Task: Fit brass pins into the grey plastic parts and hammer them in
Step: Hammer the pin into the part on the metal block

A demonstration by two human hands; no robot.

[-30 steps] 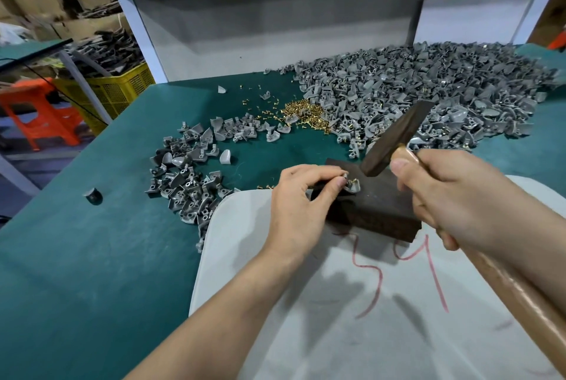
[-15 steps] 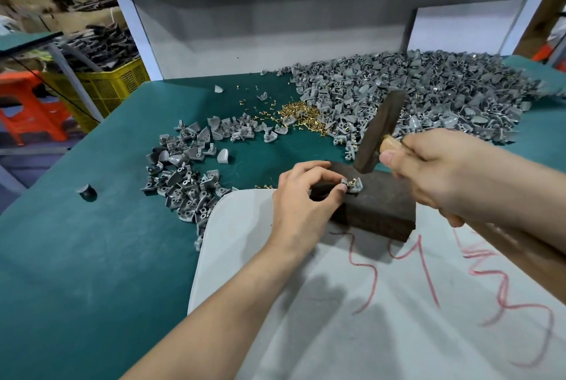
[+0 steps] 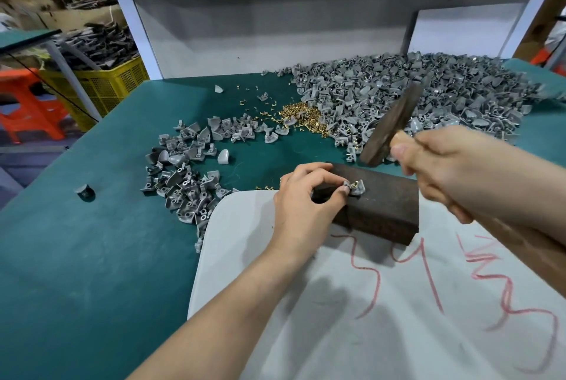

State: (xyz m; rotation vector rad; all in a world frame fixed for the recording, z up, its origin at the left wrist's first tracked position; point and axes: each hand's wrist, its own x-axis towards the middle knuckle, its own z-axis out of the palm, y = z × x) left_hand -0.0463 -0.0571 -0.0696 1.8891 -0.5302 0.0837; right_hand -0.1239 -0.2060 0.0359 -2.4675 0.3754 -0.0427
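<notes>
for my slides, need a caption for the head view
Left hand pinches a grey part on the dark block; right hand holds the hammer above it.

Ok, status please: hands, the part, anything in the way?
Left hand pinches grey part on dark block, brass pin up. Right hand grips hammer, head raised off the pin. Left fingertips close beside pin.

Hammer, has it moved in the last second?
Yes. Against the dark block, the hammer head has lifted a little and tipped more upright, and the right hand has risen with it.
</notes>
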